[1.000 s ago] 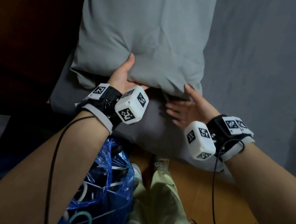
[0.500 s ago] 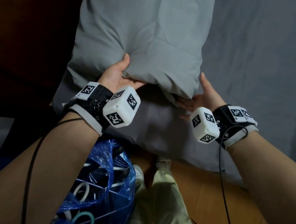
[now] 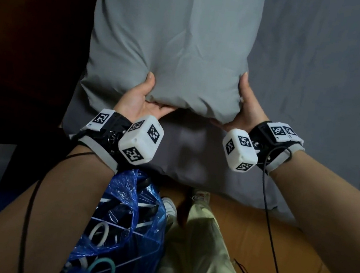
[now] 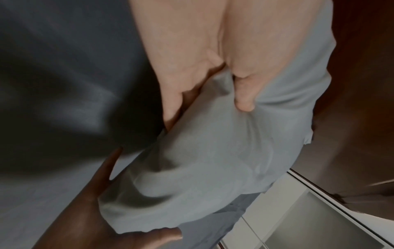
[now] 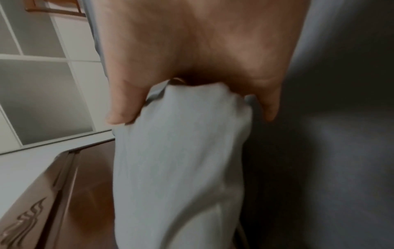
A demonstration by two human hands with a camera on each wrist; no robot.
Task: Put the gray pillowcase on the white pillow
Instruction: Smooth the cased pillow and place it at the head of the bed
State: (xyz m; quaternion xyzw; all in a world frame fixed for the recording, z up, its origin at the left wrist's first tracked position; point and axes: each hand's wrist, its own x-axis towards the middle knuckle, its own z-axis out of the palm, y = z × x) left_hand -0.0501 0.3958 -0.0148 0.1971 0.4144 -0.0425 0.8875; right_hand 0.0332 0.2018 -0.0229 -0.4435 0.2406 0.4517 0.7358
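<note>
Gray pillowcase (image 3: 173, 43) on the bed (image 3: 318, 86), near end lifted; left hand (image 3: 136, 101) grasping its near-left edge — thumb on top; right hand (image 3: 245, 109) grasping the near-right corner.

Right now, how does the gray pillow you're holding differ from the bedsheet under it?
The pillowcase is a lighter, greenish gray; the bedsheet is a darker, bluish gray. The pillowcase is puffed up and creased around its filling; the bedsheet lies spread flat. The left hand and right hand grip the pillowcase's near end, not the bedsheet. Both are plain gray cloth.
</note>
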